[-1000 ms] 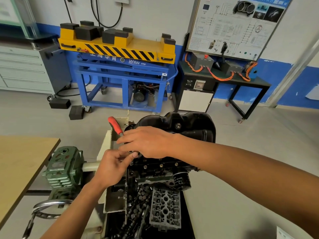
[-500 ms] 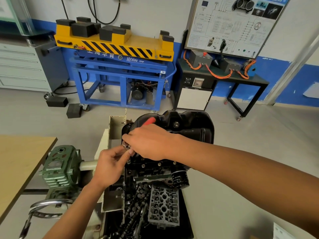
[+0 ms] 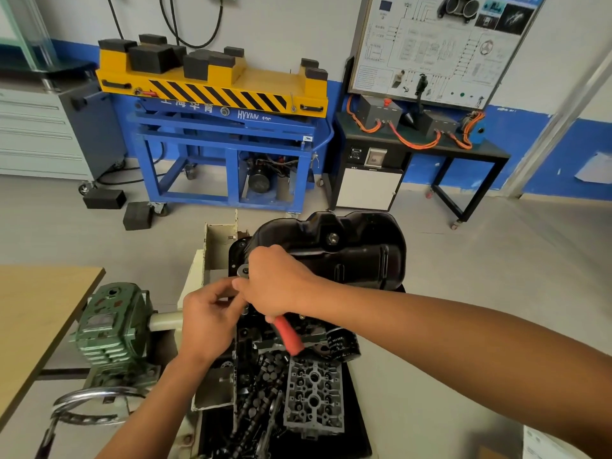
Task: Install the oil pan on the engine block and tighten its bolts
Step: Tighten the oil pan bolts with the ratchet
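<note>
The oil pan (image 3: 347, 253) sits already upside on the engine block (image 3: 246, 336), which is carried by a cream stand (image 3: 218, 246); the pan is of black pressed steel, so I judge it stiff and rather heavy, with a thin flange that can bend if one bolt is pulled hard before the others; its surface looks glossy and may be oily and slippery. The best place to hold it is the flange edge or the deep sump side, not the drain plug.

The right hand (image 3: 278, 283) is closed firmly around a ratchet (image 3: 288, 334) with a red handle, near its head; the head stands at the left edge of the pan, close to the corner of the flange. The left hand (image 3: 207, 321) has its fingers curled and they meet just under the right hand, at the tool's head; whether they pinch the socket, a bolt or nothing I cannot tell, because the right hand covers that place.

Below the block lie a cylinder head (image 3: 313, 395) and a heap of loose valve parts (image 3: 258, 402) on a black tray; an oil filter (image 3: 342, 344) sticks out just beside the red handle, and I think it can limit the swing of the handle on this side. At the left stand a green gearbox (image 3: 112, 326) with a chrome handwheel (image 3: 89, 402) and a wooden table (image 3: 39, 309); behind, well apart, is a blue lift trolley (image 3: 212, 84).
</note>
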